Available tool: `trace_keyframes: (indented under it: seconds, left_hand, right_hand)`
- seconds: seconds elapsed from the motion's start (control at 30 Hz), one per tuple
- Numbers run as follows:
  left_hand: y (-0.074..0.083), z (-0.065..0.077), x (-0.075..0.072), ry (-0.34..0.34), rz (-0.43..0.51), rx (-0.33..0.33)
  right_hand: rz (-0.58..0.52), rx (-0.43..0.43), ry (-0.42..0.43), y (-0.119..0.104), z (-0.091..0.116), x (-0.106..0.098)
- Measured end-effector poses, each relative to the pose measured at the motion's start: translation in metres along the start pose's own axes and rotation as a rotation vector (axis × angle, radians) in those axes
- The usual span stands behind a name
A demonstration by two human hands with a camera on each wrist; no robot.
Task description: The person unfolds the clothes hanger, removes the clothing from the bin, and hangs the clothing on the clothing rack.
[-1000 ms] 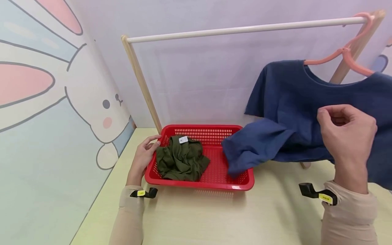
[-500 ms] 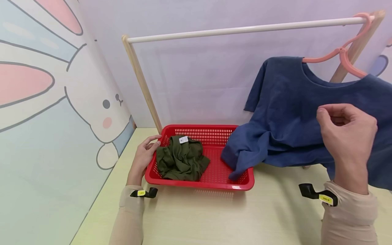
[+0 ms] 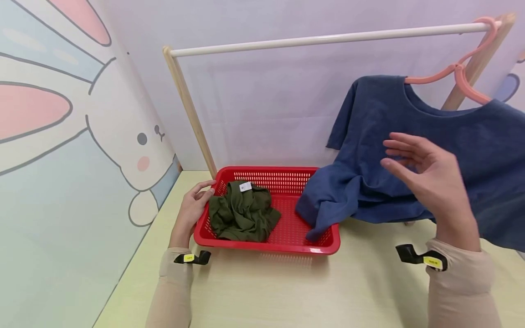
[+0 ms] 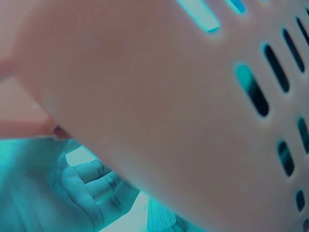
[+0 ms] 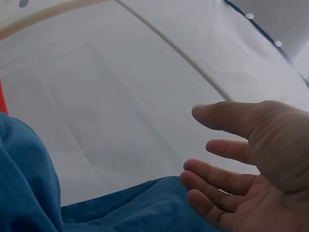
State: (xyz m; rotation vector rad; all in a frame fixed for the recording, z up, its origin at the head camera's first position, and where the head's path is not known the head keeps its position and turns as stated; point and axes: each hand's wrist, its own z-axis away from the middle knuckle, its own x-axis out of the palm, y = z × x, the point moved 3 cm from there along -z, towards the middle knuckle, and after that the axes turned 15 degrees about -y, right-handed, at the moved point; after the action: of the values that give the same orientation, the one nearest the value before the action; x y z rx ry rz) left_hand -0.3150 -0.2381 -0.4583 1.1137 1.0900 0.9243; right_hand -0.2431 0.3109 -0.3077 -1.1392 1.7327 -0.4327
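Observation:
In the head view my left hand (image 3: 193, 206) grips the left rim of a red perforated basket (image 3: 266, 247), thumb and fingers at its edge. A crumpled dark green garment (image 3: 244, 213) with a white tag lies in the basket's left part. My right hand (image 3: 432, 173) is raised with fingers spread and nothing between them. Behind it, a navy blue T-shirt (image 3: 381, 132) hangs on a pink hanger (image 3: 471, 86). One lower corner of the T-shirt drapes into the basket's right end. In the right wrist view the right hand (image 5: 251, 164) appears apart from the blue cloth (image 5: 140, 208).
A white rail (image 3: 328, 41) on wooden posts spans the back, with the hanger hooked at its right end. The basket stands on a pale yellow table (image 3: 287, 291). A wall with a painted rabbit (image 3: 119, 136) rises on the left. Basket wall (image 4: 169, 111) fills the left wrist view.
My right hand has uncurled its fingers and shifted left. The T-shirt's front has swung slightly and settled, its corner still in the basket. My left hand has stayed put.

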Motion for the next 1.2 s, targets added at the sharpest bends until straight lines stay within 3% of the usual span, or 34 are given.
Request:
trace_keyframes:
  seconds: [0.3, 0.6, 0.87, 1.2]
  left_hand:
    - [0.000, 0.001, 0.000, -0.001, 0.009, 0.001]
    - [0.001, 0.001, 0.002, 0.000, 0.014, -0.007]
    - [0.000, 0.002, 0.002, 0.005, 0.000, -0.005]
    - [0.001, 0.002, 0.001, 0.001, 0.012, 0.002]
  right_hand:
    - [-0.009, -0.121, -0.284, 0.007, -0.015, 0.050]
    - [-0.023, -0.082, -0.577, 0.040, -0.022, 0.084]
    - [0.003, -0.050, -0.659, 0.057, -0.023, 0.096]
    - [0.056, 0.065, -0.680, 0.062, -0.023, 0.096]
